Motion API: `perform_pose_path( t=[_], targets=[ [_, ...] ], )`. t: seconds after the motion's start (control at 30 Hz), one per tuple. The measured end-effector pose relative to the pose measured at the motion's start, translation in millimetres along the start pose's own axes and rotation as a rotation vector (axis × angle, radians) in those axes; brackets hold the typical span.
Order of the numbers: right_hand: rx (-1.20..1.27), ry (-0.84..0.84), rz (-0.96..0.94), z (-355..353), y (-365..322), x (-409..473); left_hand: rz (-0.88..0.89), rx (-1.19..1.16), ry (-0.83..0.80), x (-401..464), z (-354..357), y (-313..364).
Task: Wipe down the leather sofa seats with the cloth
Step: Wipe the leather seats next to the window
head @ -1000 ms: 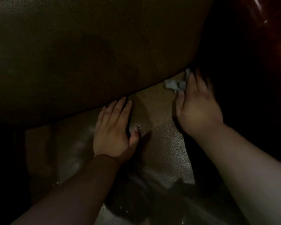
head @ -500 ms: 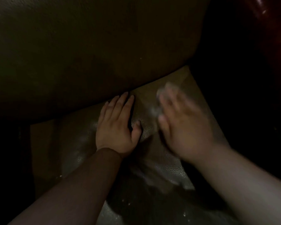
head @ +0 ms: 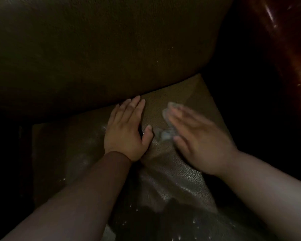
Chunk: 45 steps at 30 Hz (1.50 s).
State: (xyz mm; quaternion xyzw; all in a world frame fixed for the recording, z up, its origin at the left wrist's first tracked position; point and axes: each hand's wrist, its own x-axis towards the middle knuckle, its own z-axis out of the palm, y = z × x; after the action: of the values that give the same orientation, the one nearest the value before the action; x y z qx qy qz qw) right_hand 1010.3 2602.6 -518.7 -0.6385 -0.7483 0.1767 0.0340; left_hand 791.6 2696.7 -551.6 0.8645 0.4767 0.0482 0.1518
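The brown leather seat cushion (head: 177,174) fills the lower middle of the dim head view, its grained surface shining near the front. My left hand (head: 125,131) lies flat on the seat, fingers straight and pointing toward the backrest. My right hand (head: 196,136) is blurred with motion, fingers stretched out, pressing a small pale cloth (head: 165,133) onto the seat. Only crumpled bits of the cloth show beside my fingers and thumb; the rest is hidden under the palm.
The dark backrest cushion (head: 102,49) rises right behind the hands. A dark gap (head: 241,101) runs along the seat's right side, with a glossy reddish-brown armrest (head: 288,58) beyond it. The left of the seat drops into shadow.
My right hand has swept the cloth from the back right corner of the seat toward the left and nearer me, close to my left thumb. My left hand has stayed flat in place.
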Motion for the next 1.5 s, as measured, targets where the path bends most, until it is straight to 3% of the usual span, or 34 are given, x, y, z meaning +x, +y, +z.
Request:
perform_pose_path(
  t=[0.03, 0.13, 0.17, 0.23, 0.33, 0.43, 0.47, 0.57, 0.6, 0.63, 0.77, 0.83, 0.9, 1.03, 1.1, 1.23, 1.3, 1.4, 1.5],
  targets=[
    [-0.01, 0.02, 0.075, -3, 16, -2, -0.015, -0.004, -0.005, 0, 0, 0],
    [0.11, 0.128, 0.576, -5, 33, 25, -0.031, -0.018, 0.0, 0, 0, 1],
    [0.067, 0.122, 0.635, -3, 20, 33, -0.031, -0.017, -0.007, -1, -1, 2],
    [-0.041, 0.115, 0.497, 7, -21, 28, -0.033, -0.002, -0.047, -2, -7, 1],
    [0.023, 0.033, 0.062, 20, -69, -33, -0.042, 0.019, -0.152, -3, -18, 2],
    [0.013, -0.011, -0.02, 11, -46, -63, -0.043, -0.006, -0.195, -28, -29, -3],
    [0.021, 0.03, 0.097, 8, -31, -58, -0.044, -0.012, -0.181, -41, -32, -7],
    [0.085, 0.145, 0.697, -2, -5, -13, -0.066, -0.014, -0.142, -71, -36, -18],
    [0.053, 0.133, 0.784, 0, -18, 1, -0.075, -0.019, -0.134, -74, -36, -20],
    [-0.003, 0.115, 0.744, 6, -39, 8, -0.085, -0.026, -0.128, -74, -35, -21],
    [-0.004, -0.03, 0.083, 33, -125, -41, -0.094, -0.032, -0.16, -73, -36, -17],
    [0.015, -0.107, -0.028, 24, -119, -62, -0.095, -0.045, -0.177, -85, -39, -18],
    [-0.02, -0.088, 0.092, 14, -92, -57, -0.096, -0.04, -0.166, -104, -42, -24],
    [0.009, 0.09, 0.706, 10, -96, -8, -0.177, -0.079, -0.075, -130, -40, -37],
    [-0.052, 0.088, 0.65, 25, -145, -4, -0.208, -0.096, -0.088, -140, -40, -39],
    [0.026, -0.142, 0.013, 40, -215, -62, -0.185, -0.072, -0.194, -198, -50, -49],
    [-0.005, -0.212, -0.086, 29, -198, -71, -0.192, -0.007, -0.247, -235, -54, -55],
    [-0.034, -0.108, 0.184, 22, -160, -32, -0.299, 0.012, -0.214, -262, -44, -58],
    [-0.016, -0.008, 0.484, 31, -179, 30, -0.385, 0.025, -0.124, -264, -32, -58]
  ],
)
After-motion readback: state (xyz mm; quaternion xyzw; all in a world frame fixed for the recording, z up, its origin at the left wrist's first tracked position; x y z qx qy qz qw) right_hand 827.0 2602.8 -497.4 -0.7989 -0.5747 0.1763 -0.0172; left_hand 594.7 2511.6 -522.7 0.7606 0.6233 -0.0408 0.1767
